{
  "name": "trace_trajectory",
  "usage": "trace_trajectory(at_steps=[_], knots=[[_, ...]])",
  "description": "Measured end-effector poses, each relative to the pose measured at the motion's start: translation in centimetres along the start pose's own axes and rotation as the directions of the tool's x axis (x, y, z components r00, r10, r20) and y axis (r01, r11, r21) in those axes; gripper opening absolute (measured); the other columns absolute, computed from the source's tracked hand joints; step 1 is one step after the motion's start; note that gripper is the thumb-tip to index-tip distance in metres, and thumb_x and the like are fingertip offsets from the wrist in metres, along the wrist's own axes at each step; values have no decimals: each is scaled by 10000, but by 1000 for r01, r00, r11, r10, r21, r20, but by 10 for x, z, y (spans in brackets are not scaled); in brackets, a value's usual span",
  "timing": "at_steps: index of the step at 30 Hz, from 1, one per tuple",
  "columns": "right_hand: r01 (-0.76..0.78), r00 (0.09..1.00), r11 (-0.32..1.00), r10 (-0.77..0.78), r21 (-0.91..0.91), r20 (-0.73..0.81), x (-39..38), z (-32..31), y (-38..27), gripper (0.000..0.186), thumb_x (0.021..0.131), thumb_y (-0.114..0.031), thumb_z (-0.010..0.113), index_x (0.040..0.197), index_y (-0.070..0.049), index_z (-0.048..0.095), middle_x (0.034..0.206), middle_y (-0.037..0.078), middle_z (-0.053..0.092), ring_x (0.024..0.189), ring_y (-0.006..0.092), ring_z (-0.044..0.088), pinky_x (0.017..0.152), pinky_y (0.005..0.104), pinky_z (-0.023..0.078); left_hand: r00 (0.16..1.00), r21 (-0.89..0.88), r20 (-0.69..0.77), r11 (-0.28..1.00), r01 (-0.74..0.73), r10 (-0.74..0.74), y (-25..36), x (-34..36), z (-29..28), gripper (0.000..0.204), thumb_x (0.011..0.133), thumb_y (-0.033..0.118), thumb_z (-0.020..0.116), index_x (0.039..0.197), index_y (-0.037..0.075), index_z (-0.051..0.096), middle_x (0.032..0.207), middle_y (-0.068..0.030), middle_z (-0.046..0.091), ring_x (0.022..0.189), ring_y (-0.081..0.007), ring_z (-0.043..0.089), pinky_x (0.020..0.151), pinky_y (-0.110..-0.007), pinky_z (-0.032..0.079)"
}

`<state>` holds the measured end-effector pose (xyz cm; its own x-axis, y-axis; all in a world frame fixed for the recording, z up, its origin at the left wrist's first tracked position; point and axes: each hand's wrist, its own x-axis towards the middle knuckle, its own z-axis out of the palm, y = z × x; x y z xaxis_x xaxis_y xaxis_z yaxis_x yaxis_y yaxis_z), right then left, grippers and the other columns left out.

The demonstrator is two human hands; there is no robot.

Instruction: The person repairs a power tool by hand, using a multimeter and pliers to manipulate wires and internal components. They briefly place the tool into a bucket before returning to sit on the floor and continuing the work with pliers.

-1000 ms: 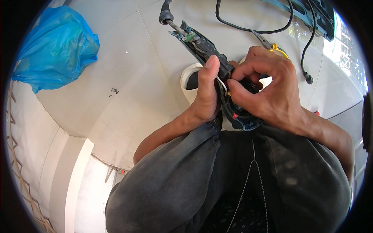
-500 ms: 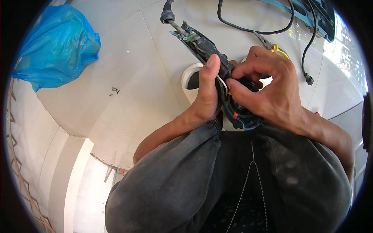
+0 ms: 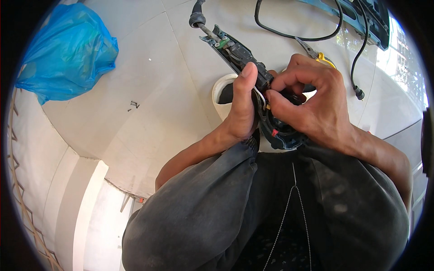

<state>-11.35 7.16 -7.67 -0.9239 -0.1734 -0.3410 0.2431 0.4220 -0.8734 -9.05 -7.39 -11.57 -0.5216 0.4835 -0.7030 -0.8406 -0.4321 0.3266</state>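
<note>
An opened power tool body (image 3: 237, 52), dark teal and black, slants across my lap with its wiring and switch exposed. My left hand (image 3: 242, 106) is wrapped round its middle, thumb lying along the side. Thumb and forefinger of my right hand (image 3: 312, 97) pinch at the inside beside the black switch block; what lies between the fingertips is too small to make out. A white wire (image 3: 259, 95) curves next to the fingertips. Lower down, a red connector (image 3: 275, 133) sits in the rounded end. A black cord with a rubber sleeve (image 3: 197, 19) leaves the upper end.
Pliers with yellow handles (image 3: 326, 59) lie on the tiled floor beyond my right hand. A black cable (image 3: 289, 35) loops near a teal machine part (image 3: 361, 20) at the far right. Several small screws (image 3: 134, 105) lie to the left, below a blue plastic bag (image 3: 72, 52).
The tool's upper end appears very slightly farther right, along with the small shift of the whole view. Both hands keep their hold, and the right fingertips have barely moved.
</note>
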Motion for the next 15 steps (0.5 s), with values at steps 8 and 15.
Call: trace_trajectory(at_steps=[8,15], knots=[[-4,1000,1000,3,-19,-6,0,-1,-1,148,651,-131,680,704,7,673,611,41,496,512,117,450,474,283,352,1000,12,6,1000,3,-3,0,0,0,865,807,774,300,1043,-15,563,1021,-96,578,966,-193,556,863,-325,436],[-2,1000,1000,2,-1,-9,2,0,-2,140,642,-124,683,698,3,674,610,44,510,513,122,456,480,282,358,1000,9,0,1000,-10,10,1,-1,4,840,810,771,289,994,-4,554,998,-90,574,942,-189,550,838,-318,430]])
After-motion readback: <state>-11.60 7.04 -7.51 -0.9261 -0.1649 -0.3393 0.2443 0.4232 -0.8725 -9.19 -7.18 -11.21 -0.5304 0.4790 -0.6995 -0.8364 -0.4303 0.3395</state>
